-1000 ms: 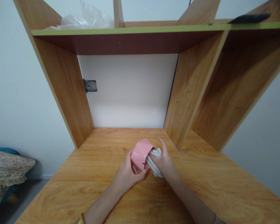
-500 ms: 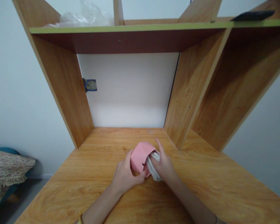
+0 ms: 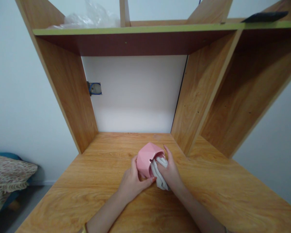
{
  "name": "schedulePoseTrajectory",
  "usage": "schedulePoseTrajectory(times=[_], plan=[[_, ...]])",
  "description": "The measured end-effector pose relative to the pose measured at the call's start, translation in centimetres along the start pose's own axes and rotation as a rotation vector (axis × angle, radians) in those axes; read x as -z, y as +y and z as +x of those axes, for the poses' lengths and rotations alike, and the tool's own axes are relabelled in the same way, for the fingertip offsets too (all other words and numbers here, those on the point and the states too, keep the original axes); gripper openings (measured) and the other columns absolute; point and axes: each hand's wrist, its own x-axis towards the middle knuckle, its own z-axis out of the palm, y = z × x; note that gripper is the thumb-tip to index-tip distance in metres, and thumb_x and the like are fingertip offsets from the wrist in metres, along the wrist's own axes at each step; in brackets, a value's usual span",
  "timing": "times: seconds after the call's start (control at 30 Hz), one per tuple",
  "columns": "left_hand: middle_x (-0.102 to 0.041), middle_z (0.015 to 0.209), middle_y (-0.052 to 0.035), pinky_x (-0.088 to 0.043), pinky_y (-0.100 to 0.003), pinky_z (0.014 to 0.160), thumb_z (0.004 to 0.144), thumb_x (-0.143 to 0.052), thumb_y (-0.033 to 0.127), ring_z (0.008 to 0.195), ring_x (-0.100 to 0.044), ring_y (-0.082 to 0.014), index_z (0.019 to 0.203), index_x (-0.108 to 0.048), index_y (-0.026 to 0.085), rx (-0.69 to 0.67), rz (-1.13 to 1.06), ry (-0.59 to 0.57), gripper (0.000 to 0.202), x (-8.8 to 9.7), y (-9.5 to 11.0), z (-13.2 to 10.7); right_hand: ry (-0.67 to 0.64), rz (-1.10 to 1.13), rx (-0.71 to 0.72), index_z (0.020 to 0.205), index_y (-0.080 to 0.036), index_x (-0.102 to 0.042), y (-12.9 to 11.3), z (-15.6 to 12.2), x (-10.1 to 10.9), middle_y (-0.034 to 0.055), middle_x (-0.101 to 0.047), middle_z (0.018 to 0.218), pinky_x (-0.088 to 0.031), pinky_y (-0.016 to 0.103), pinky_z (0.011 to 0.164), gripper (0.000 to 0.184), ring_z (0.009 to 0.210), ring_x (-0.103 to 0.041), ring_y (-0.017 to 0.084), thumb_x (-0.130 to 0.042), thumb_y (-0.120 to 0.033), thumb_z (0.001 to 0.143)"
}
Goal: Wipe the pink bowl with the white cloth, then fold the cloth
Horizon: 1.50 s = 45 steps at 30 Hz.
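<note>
A pink faceted bowl-like ceramic vessel (image 3: 147, 156) is tipped on its side above the desk, its mouth turned to the right and toward me. Notches show in its rim. My left hand (image 3: 134, 181) grips it from the left and below, with the thumb at the lower rim. A whitish cloth (image 3: 160, 178) is bunched at the vessel's mouth, partly inside it. My right hand (image 3: 169, 170) is closed on the cloth, some fingers pushed into the opening and hidden there, one finger sticking up outside the rim.
The wooden desk (image 3: 99, 181) stretches beneath my hands. Upright panels (image 3: 199, 97) and a green-edged shelf (image 3: 145, 29) enclose it behind. Clear plastic wrapping (image 3: 89, 19) and a dark flat object (image 3: 265, 16) lie on the shelf. An open wall socket box (image 3: 95, 88) shows at the left.
The vessel has turned so its mouth faces me more and its inside shows. It sits slightly higher and further right. My right hand and the cloth have shifted slightly with it.
</note>
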Motion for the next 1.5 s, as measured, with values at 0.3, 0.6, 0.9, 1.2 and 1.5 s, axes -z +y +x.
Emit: schedulePoseTrajectory(times=[0.3, 0.6, 0.9, 1.2, 1.5], plan=[[-0.061, 0.094, -0.0091, -0.046, -0.033, 0.074, 0.063, -0.063, 0.042, 0.087, -0.058, -0.0232, 0.119, -0.031, 0.014, 0.008, 0.073, 0.045, 0.07, 0.1, 0.6, 0.0, 0.046, -0.368, 0.011, 0.133, -0.018, -0.019, -1.8, 0.1, 1.3, -0.0045, -0.057, 0.058, -0.045, 0.026, 0.05, 0.084, 0.051, -0.057, 0.017, -0.06, -0.035, 0.061], [-0.061, 0.103, -0.0095, -0.045, -0.037, 0.077, 0.061, -0.061, 0.038, 0.089, -0.058, -0.0272, 0.125, -0.034, 0.018, -0.068, 0.217, 0.045, 0.072, 0.4, -0.4, -0.1, -0.051, -0.598, 0.093, 0.135, -0.02, -0.015, -2.2, 0.1, 1.9, -0.0068, -0.049, 0.049, -0.036, 0.022, 0.044, 0.079, 0.045, -0.053, 0.016, -0.055, -0.037, 0.068], [-0.06, 0.105, -0.0083, -0.045, -0.036, 0.075, 0.065, -0.057, 0.037, 0.085, -0.06, -0.0259, 0.127, -0.031, 0.019, -0.11, 0.249, 0.005, 0.069, 0.8, 0.0, 0.0, -0.148, -0.597, 0.159, 0.134, -0.02, -0.018, -1.8, -0.3, 2.0, -0.0059, -0.048, 0.051, -0.034, 0.021, 0.046, 0.067, 0.047, -0.05, 0.015, -0.046, -0.027, 0.073], [-0.044, 0.125, -0.0156, -0.038, -0.041, 0.088, 0.066, -0.061, 0.05, 0.11, -0.046, -0.0298, 0.134, -0.013, 0.015, 0.02, 0.08, -0.005, 0.09, 0.6, -0.2, 0.4, 0.003, -0.309, 0.071, 0.132, -0.019, -0.023, -1.2, 0.0, 1.8, -0.002, -0.057, 0.066, -0.043, 0.024, 0.054, 0.064, 0.056, -0.056, 0.014, -0.046, -0.022, 0.072], [-0.058, 0.101, -0.0081, -0.045, -0.031, 0.076, 0.066, -0.064, 0.03, 0.086, -0.057, -0.0185, 0.118, -0.031, 0.015, 0.0, -0.131, 0.028, 0.063, -0.2, 0.1, 0.2, -0.09, -0.254, 0.026, 0.133, -0.019, -0.02, -1.4, -0.2, 1.0, 0.0029, -0.062, 0.081, -0.047, 0.027, 0.062, 0.071, 0.068, -0.061, 0.017, -0.051, -0.025, 0.069]])
